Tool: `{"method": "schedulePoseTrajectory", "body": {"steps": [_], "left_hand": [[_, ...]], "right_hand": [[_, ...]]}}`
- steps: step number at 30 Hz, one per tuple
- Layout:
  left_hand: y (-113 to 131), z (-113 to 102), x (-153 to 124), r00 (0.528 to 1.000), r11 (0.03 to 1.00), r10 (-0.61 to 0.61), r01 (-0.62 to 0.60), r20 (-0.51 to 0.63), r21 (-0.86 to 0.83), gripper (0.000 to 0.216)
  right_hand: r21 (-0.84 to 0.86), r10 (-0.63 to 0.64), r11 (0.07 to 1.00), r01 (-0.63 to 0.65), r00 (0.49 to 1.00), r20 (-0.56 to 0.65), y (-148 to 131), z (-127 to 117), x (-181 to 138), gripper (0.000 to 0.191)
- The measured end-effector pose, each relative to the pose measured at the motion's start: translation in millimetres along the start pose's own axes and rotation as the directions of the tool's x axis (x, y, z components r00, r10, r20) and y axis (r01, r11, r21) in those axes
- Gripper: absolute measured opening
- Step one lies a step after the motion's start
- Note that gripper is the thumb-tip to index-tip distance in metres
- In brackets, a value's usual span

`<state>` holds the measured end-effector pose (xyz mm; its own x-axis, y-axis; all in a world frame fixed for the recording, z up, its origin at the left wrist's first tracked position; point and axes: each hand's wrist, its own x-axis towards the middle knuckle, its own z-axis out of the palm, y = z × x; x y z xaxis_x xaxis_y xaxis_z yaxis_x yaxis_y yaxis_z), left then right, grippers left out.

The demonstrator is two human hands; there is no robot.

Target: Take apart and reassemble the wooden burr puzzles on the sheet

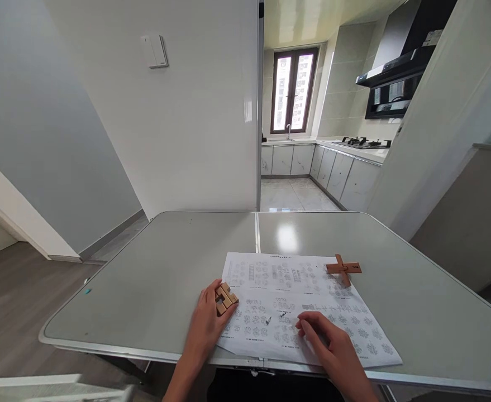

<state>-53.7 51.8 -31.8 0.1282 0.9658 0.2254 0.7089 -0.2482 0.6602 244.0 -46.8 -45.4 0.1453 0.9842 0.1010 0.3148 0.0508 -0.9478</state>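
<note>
My left hand (206, 314) is wrapped round a small wooden block puzzle (226, 298), made of several light-brown bars with an opening in the middle. The puzzle is at the left edge of a large printed sheet (287, 290) covered in small line diagrams. Over the lower middle of that sheet is my right hand (327, 338), its fingers curled and the thumb close to the index finger; nothing shows between them. At the sheet's upper right lies a reddish-brown wooden cross-shaped piece (344, 268), partly on the paper and partly on the table.
The grey folding table (174, 268) has a metal rim and a seam down its middle. A small teal bit (87, 291) lies near its left edge. Behind the table stand a white wall (195, 139) and an opening to a kitchen with white cabinets (293, 159).
</note>
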Motion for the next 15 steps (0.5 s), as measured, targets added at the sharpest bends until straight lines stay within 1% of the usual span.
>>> {"method": "schedulePoseTrajectory", "body": {"steps": [4,8,12,15], "left_hand": [[1.6,-1.1,-3.0,0.999,0.999,0.031,-0.030,0.033,-0.038,0.057],[1.1,-0.7,-5.1,0.996,0.993,0.086,-0.083,0.027,-0.083,0.058],[-0.6,-0.4,-5.6,0.993,0.989,0.121,-0.120,0.010,-0.092,0.061],[-1.1,-0.4,-4.9,0.989,0.984,0.145,-0.143,0.014,-0.104,0.062]], "right_hand": [[0.004,-0.005,1.000,0.005,1.000,-0.004,-0.8,0.0,0.8,0.035],[0.002,0.006,1.000,-0.006,1.000,0.006,-2.0,0.1,0.9,0.036],[-0.011,0.020,1.000,-0.020,0.999,0.027,-0.3,0.2,0.2,0.037],[-0.013,0.013,1.000,-0.013,1.000,0.019,0.5,0.1,0.0,0.039]]}}
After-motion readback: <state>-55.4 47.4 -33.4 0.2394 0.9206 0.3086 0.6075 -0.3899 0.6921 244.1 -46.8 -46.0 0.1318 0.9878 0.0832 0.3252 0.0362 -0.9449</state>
